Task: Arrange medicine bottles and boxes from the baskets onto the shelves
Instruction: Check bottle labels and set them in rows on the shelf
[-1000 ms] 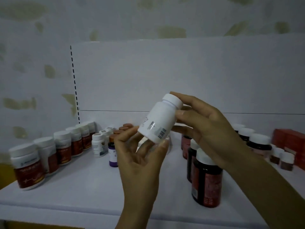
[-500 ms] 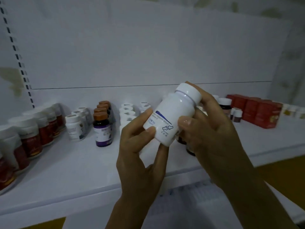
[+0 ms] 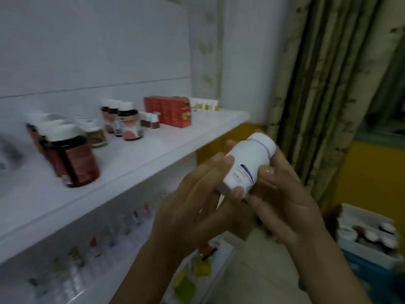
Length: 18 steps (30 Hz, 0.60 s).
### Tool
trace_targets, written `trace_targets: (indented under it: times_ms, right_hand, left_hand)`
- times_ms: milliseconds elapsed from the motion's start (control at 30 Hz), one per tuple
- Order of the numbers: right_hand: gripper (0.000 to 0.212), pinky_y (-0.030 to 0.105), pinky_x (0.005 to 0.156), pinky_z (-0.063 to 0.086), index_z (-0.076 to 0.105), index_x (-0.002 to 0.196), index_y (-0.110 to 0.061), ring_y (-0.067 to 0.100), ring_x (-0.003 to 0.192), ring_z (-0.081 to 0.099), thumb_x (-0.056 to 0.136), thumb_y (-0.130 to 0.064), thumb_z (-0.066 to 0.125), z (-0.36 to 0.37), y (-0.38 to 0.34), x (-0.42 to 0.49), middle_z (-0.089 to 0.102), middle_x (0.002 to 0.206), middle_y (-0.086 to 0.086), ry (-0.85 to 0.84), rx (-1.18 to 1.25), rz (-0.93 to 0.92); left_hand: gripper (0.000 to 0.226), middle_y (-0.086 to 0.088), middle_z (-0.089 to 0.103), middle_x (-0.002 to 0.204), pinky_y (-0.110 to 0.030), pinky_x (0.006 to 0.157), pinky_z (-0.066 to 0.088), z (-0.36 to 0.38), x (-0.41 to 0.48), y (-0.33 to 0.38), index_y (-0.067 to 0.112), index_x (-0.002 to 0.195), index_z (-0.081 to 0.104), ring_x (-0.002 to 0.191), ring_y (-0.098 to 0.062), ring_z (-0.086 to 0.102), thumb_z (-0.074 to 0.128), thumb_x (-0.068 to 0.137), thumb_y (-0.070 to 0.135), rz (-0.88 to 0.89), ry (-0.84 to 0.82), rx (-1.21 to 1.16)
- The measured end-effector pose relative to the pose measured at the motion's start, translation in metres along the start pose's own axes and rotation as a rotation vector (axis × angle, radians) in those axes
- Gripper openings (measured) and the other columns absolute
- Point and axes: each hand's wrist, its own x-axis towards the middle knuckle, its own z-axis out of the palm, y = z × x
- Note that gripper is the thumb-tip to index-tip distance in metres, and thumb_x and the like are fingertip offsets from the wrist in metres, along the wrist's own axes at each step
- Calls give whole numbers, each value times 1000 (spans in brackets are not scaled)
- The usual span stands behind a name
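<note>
Head view. White medicine bottle [image 3: 247, 163] is in both my hands, tilted, cap up and to the right, out in front of the upper shelf [image 3: 131, 163] and not over it. Left hand [image 3: 192, 207]: fingers [image 3: 215, 166] curled on the lower body, thumb under the base. Right hand [image 3: 287, 200]: cupped behind the bottle, thumb pressed on the label. Both clamped on it.

Risks, as I judge them: the bottle hangs over the floor, so loosening one hand while turning it could drop it. Setting it down, my wrist could knock the dark red bottle [image 3: 74, 163], which stands close to the shelf's front edge. View is smeared with motion, so aim is poor.

Writing: the label shows a blue band and small print, too blurred to read. Red boxes [image 3: 173, 110] at the back carry a yellow mark, wording illegible. Basket [image 3: 368, 235] of capped bottles sits low at right.
</note>
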Motion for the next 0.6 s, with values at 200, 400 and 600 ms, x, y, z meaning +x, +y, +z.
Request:
trace_targets:
  times_ms: [200,400,600]
  right_hand:
    - [67,43,87,55,63,118,-23,31,112,61,57,-16,89,-145,-76,-92,63,123,16,333,-54,-82]
    - [70,48,92,49,59,120,-25,31,112,58,57,-28,89,-261,-127,-187,60,127,16,626,-229,-39]
    - [44,39,86,53,56,118,-20,22,104,61,78,-4,67,-347,-149,-222,68,109,1,789,-312,35]
  left_hand:
    - [77,11,49,136,-26,90,51,174,-9,79,30,129,42,127,-11,49,80,62,41,-293,-267,-555]
    - [32,13,71,102,-30,72,58,317,-36,158,42,106,62,92,-7,68,64,75,46,-537,-432,-787]
    - [45,40,57,111,-9,80,48,406,-42,174,44,116,50,108,9,56,71,75,39,-570,-571,-861]
